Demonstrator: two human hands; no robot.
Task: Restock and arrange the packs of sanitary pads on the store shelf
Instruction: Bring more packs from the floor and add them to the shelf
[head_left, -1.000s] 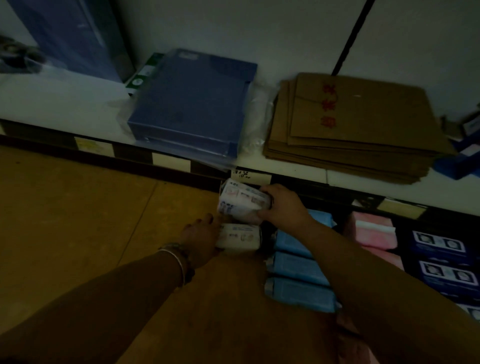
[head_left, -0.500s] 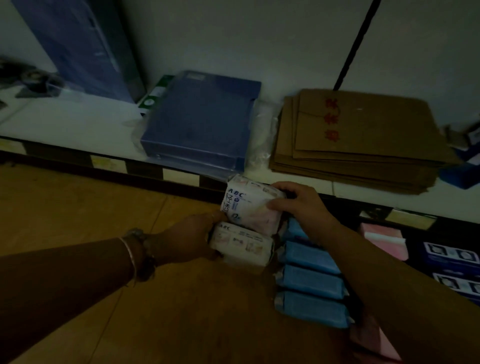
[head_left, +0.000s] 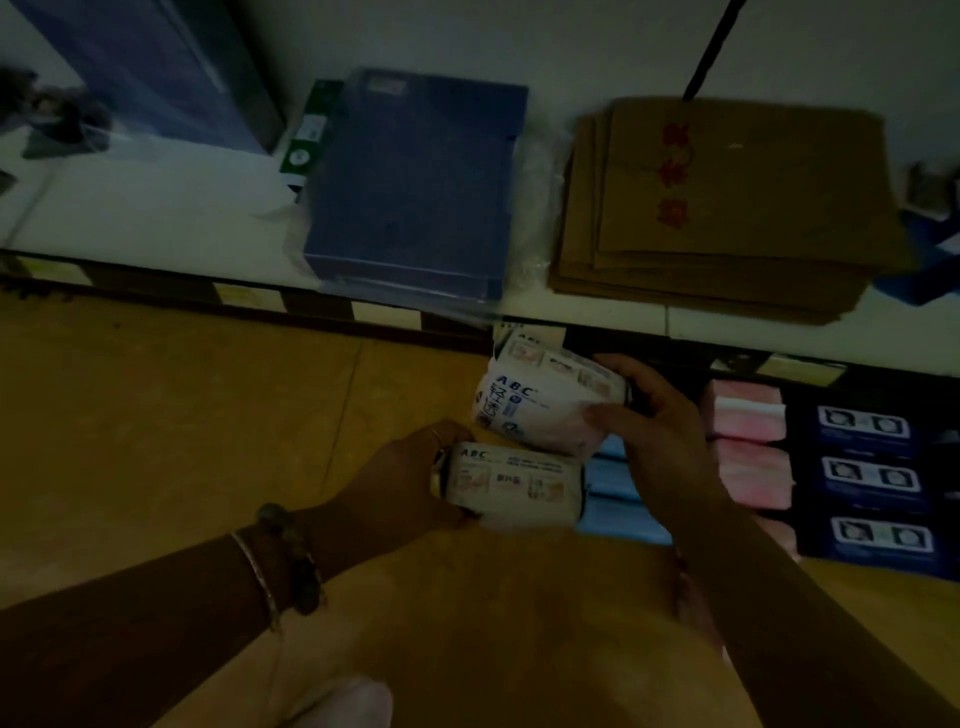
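The left hand (head_left: 400, 475) grips one white ABC pad pack (head_left: 517, 486) by its end; the right hand (head_left: 657, 431) clasps another ABC pack (head_left: 545, 410), tilted, just below the upper shelf's front edge (head_left: 597, 319), beside stacked blue packs (head_left: 615, 499).

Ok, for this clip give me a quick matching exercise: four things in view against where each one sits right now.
Things:
1. upper white pack
2. lower white pack
3. brown envelopes
4. pink packs

Places:
A. stacked on the upper shelf, right of the blue folder
B. in the left hand
C. lower shelf, left of the dark blue boxes
D. in the right hand

Pairs: 1-D, 2-B, 3-A, 4-C
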